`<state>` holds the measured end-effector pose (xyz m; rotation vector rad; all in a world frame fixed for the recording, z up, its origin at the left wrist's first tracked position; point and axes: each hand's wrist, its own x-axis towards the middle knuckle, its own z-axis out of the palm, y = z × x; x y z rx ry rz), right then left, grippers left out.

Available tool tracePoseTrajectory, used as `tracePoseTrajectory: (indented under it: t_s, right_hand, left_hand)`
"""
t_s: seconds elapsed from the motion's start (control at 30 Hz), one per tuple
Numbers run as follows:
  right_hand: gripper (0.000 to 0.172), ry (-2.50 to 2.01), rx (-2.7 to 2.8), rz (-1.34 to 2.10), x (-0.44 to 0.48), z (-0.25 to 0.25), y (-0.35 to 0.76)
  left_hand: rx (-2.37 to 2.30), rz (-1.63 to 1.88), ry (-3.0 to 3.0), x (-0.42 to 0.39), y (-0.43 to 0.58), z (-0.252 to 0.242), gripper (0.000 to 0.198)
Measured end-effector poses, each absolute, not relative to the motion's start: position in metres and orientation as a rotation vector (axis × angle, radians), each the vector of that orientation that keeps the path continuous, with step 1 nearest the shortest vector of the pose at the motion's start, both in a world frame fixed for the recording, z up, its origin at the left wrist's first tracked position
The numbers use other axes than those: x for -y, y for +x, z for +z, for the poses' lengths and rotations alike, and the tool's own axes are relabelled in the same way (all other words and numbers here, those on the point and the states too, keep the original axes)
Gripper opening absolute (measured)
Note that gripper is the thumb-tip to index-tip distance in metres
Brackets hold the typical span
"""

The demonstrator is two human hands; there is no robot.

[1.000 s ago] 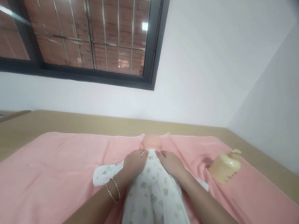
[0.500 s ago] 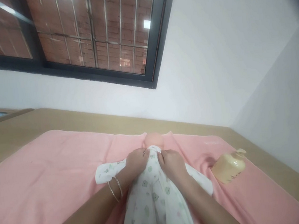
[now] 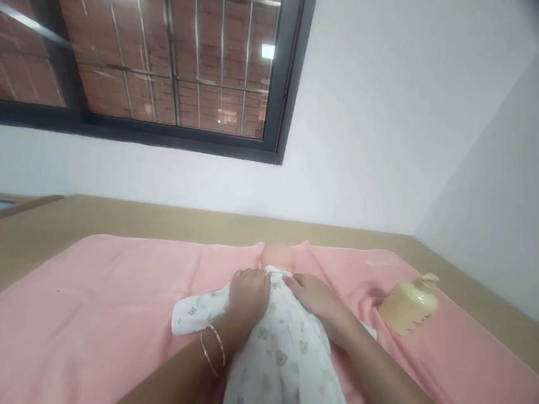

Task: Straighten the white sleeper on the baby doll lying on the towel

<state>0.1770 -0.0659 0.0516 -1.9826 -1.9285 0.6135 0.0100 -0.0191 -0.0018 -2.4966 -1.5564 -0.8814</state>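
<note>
White bear-print baby garment: in the head view it lies along the middle of the pink blanket, its neckline close to the blanket's far edge. One sleeve stretches toward the blanket's left half. The left hand has its fingers curled and grips the garment beside the neckline (a thin pale bracelet sits on that wrist). The right hand lies along the other side, thumb on the cloth at the neckline; its fingers are partly hidden, so I cannot tell whether it is closed. Just past the neckline, at the blanket's far edge, shows a smooth peach-coloured doll's head. A tilted pale yellow bottle rests on the blanket's right part. Beyond the blanket is a dark-framed window.
</note>
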Motion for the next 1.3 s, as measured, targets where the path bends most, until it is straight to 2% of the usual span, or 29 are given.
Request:
tracePoseTrajectory:
  t_s: [0.17,0.23,0.3,0.47,0.53,0.63,0.8,0.9,1.03,1.1,1.17,1.3]
  right_hand:
    - [0.056,-1.910,2.153,0.140,0.080,0.052,0.158]
    - [0.058,-1.947,2.151,0.048,0.078,0.050,0.155]
    - [0.062,-2.003,2.125,0.118,0.073,0.050,0.158]
    - [0.073,-1.972,2.032,0.603,0.060,0.056,0.181]
    - [0.075,-1.957,2.024,0.654,0.060,0.057,0.184]
    - [0.075,-1.994,2.060,0.476,0.065,0.054,0.176]
    - [0.064,-1.965,2.137,0.056,0.076,0.046,0.157]
    - [0.066,-2.004,2.085,0.149,0.069,0.044,0.161]
    - [0.074,-2.009,1.953,0.565,0.056,0.045,0.180]
    - [0.075,-1.973,1.944,0.658,0.055,0.048,0.184]
    - [0.075,-1.962,1.984,0.602,0.059,0.049,0.181]
    - [0.069,-1.950,2.069,0.268,0.074,0.048,0.164]
  left_hand:
    - [1.868,-0.850,-2.601,0.014,0.007,-0.001,0.049]
    - [1.944,-0.840,-2.653,0.012,0.006,0.001,0.051]
    - [1.929,-0.860,-2.659,0.011,0.006,0.002,0.049]
    - [1.651,-0.966,-2.566,0.015,0.008,-0.001,0.045]
    - [1.566,-0.988,-2.530,0.016,0.008,-0.002,0.043]
    - [1.657,-0.974,-2.562,0.016,0.007,0.000,0.043]
    - [1.899,-0.923,-2.700,0.013,0.004,0.005,0.054]
    - [1.838,-0.925,-2.696,0.013,0.005,0.004,0.052]
    - [1.614,-0.961,-2.594,0.015,0.009,0.001,0.045]
    - [1.574,-0.962,-2.580,0.015,0.010,0.001,0.045]
    - [1.641,-0.940,-2.595,0.015,0.009,0.002,0.046]
    - [1.852,-0.873,-2.703,0.013,0.005,0.005,0.055]
